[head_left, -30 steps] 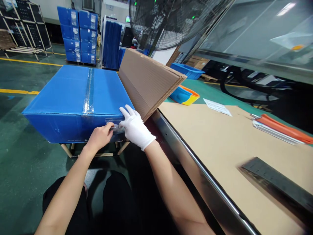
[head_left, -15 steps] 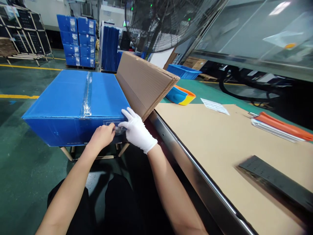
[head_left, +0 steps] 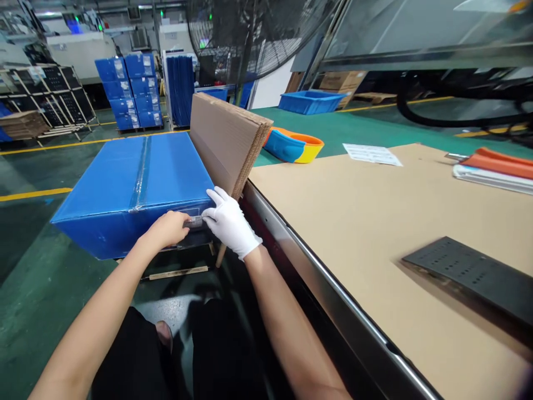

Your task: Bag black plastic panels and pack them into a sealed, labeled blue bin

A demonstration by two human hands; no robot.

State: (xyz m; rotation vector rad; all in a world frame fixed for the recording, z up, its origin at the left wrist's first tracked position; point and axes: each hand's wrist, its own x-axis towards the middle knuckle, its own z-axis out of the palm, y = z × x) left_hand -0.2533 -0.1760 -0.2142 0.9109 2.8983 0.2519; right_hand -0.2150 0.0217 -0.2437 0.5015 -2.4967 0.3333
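Observation:
A large blue box with clear tape across its top stands at the left on a low frame. My bare left hand is at its near side, thumb and fingers pinched at the edge of a clear plastic pouch. My right hand, in a white glove, is at the box's near right corner, its thumb and a finger at the pouch's right end and its other fingers spread on the corner. Folded brown cardboard leans along the box's right side.
A paper-covered workbench fills the right, bearing a dark perforated metal plate, a white sheet and an orange clipboard. Orange-and-blue bins lie behind. A large fan stands beyond.
The view has shifted, showing more of the background. Both hands remain at the pouch on the box's near side; the left hand sits slightly further from the right.

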